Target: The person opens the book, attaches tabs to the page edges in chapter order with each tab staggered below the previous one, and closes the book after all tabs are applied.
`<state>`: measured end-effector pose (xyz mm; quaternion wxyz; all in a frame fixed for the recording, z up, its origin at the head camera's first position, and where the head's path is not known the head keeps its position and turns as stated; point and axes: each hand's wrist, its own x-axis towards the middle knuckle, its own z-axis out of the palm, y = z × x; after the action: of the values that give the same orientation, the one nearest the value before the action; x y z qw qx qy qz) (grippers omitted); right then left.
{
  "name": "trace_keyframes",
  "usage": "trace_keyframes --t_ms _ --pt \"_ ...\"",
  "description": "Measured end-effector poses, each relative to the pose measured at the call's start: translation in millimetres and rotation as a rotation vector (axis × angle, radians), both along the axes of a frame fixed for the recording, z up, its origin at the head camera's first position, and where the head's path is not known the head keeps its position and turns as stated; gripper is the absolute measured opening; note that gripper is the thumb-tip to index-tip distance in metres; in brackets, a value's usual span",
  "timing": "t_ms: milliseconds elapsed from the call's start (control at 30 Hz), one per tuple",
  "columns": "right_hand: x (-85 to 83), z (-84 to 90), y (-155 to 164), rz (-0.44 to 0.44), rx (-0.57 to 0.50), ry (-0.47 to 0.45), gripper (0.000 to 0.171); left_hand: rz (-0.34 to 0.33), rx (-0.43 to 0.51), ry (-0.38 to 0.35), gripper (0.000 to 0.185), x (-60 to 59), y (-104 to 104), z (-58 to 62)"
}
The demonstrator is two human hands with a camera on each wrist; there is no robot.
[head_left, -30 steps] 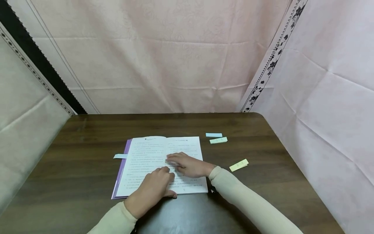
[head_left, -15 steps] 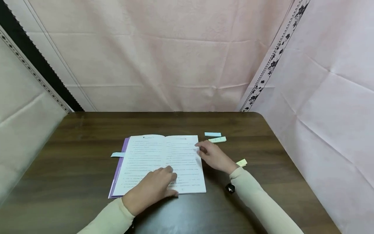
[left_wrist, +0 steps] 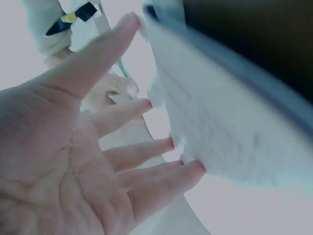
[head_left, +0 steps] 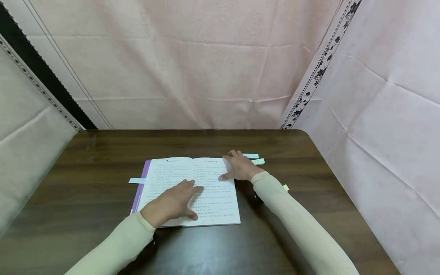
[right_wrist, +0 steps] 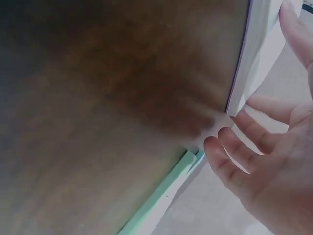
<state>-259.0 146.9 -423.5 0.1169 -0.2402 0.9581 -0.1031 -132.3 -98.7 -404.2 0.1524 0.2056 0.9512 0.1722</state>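
Observation:
An open book (head_left: 206,191) with printed pages lies on the dark wooden table (head_left: 86,214). My left hand (head_left: 173,202) rests flat on its lower pages, fingers straight and spread; in the left wrist view the fingertips (left_wrist: 168,144) touch the white page (left_wrist: 220,132). My right hand (head_left: 238,166) lies at the book's far right corner with fingers relaxed and holds nothing. It is beside a blue sticky-note pad (head_left: 251,156) and a green pad (head_left: 259,161). The right wrist view shows the right hand (right_wrist: 264,166) open between the book's edge (right_wrist: 252,58) and the green pad (right_wrist: 161,196).
A pale blue tab (head_left: 136,180) sticks out from the book's left side. A yellow pad (head_left: 285,187) peeks from behind my right sleeve. Pink cloth walls (head_left: 206,76) close in the table at the back and both sides.
My right hand left the middle of the book and moved to its far right corner by the pads. My left hand slid a little left and spread its fingers.

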Motion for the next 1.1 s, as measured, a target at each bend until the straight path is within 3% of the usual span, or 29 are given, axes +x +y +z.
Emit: trace_keyframes --t_ms 167,367,433,533,667,733,800,933,1000,1100 --pt "-1.1 2.6 -6 0.001 0.054 0.05 0.091 -0.009 -0.058 -0.057 0.098 -10.1 -2 1.5" --pt "4.7 5.6 -10 0.034 0.128 0.149 0.082 -0.001 -0.055 -0.058 0.097 -9.7 0 -0.9" --pt "5.8 7.2 -12 0.022 0.094 0.143 0.077 -0.002 -0.052 -0.045 0.096 -9.5 0 -1.8" --pt "12.3 9.1 -15 -0.062 -0.142 0.038 0.066 -0.009 -0.037 -0.032 0.093 -8.4 -4 -2.1" --pt "38.3 10.1 -17 -0.181 -0.642 -0.222 0.06 0.008 0.023 -0.053 0.076 -7.2 -16 -2.1" --pt "57.3 8.6 -17 -0.169 -0.798 -0.35 0.066 0.036 0.097 -0.092 0.065 -8.3 -23 -0.9" --pt "75.9 5.9 -18 -0.096 -0.864 -0.463 0.071 0.076 0.203 -0.16 0.07 -10.7 -28 0.6" --pt "102.5 -0.8 -29 0.122 -0.763 -0.52 0.073 0.134 0.455 -0.316 0.089 -13.2 -31 1.1" --pt "109.2 -2.3 -37 0.201 -0.67 -0.472 0.076 0.163 0.546 -0.37 0.094 -13.2 -30 0.2" --pt "113.8 -3.4 -46 0.249 -0.536 -0.409 0.082 0.229 0.634 -0.408 0.096 -13.6 -31 -1.7"
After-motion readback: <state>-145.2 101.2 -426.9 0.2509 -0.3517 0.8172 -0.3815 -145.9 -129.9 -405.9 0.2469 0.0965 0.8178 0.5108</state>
